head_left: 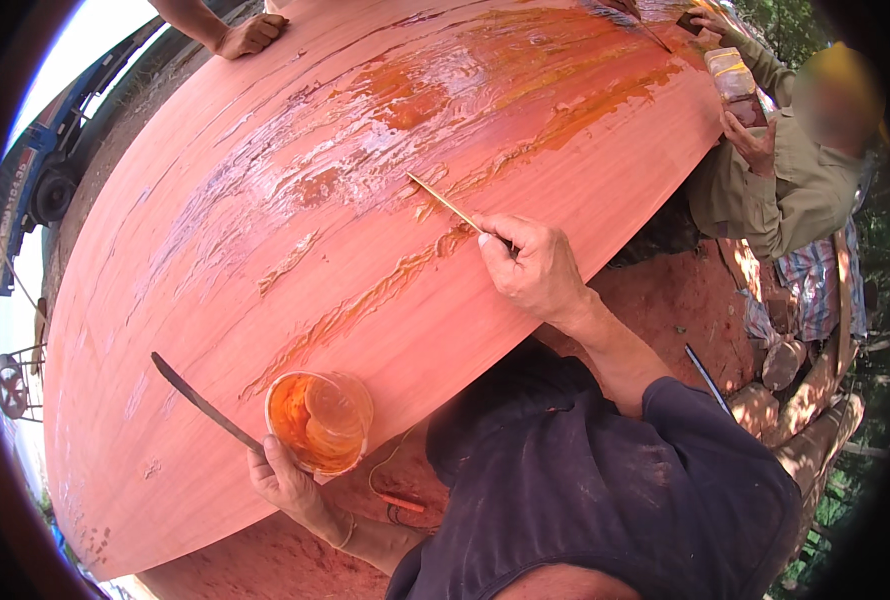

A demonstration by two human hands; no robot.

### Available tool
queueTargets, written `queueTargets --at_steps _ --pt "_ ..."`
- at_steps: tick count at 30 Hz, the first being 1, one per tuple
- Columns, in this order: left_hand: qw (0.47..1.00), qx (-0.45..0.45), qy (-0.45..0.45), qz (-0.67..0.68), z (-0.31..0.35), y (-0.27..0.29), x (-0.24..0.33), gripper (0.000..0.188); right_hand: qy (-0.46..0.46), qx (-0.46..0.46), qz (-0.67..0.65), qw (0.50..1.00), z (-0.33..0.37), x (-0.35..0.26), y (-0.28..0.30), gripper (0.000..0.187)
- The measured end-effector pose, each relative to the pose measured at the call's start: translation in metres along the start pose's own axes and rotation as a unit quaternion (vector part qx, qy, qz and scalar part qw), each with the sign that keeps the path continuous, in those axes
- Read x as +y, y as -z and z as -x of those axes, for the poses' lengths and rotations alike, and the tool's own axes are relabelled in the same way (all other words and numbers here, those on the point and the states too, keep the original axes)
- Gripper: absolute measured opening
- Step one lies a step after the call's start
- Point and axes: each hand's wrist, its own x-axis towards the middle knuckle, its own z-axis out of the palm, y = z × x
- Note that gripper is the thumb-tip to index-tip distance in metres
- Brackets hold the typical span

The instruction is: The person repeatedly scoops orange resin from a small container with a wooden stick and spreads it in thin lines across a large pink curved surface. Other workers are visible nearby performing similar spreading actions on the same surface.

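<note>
**Veneer sheet under wet orange glue**

Veneer sheet (pixel 265 250), pinkish and broad, bows across most of the view, its far edges bent by the lens and its lower left running out of sight. Glossy orange streaks ridge the middle. The right hand (pixel 537 268) pinches a thin pale stick (pixel 445 203), fingers closed round its near end, tip touching the wet glue. The left hand (pixel 287 478) grips a clear plastic cup (pixel 319 420) smeared orange inside, along with a dark flat blade (pixel 200 400) jutting up-left. Another person's hand (pixel 251 35) rests at the top edge; a seated person in an olive shirt (pixel 795 190) holds something hard to make out.
</note>
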Motion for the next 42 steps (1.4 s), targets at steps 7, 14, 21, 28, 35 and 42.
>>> queueTargets --at_steps 7,14,21,28,35,42 --pt "0.999 0.029 0.021 -0.006 0.000 0.012 -0.008 0.019 0.052 -0.060 0.170 0.982 0.026 -0.026 -0.020 0.025" --pt "0.989 0.025 -0.010 -0.144 -0.003 0.022 -0.012 0.041 0.101 -0.001 0.007 0.995 0.021 -0.038 -0.022 0.023" --pt "0.991 0.008 0.040 -0.129 -0.016 0.027 -0.011 0.041 -0.053 -0.011 -0.126 0.991 0.017 -0.007 0.031 0.028" --pt "1.000 0.008 0.002 -0.015 -0.006 0.016 -0.009 0.025 -0.157 0.016 -0.158 0.975 0.010 0.022 0.063 0.031" --pt "0.999 0.016 -0.017 -0.040 -0.001 0.002 -0.001 0.016 -0.161 0.052 -0.097 0.981 0.005 0.035 0.063 0.027" --pt "0.999 -0.006 -0.016 -0.036 -0.002 -0.001 -0.001 0.015 -0.150 0.048 -0.061 0.986 -0.002 0.039 0.052 0.027"
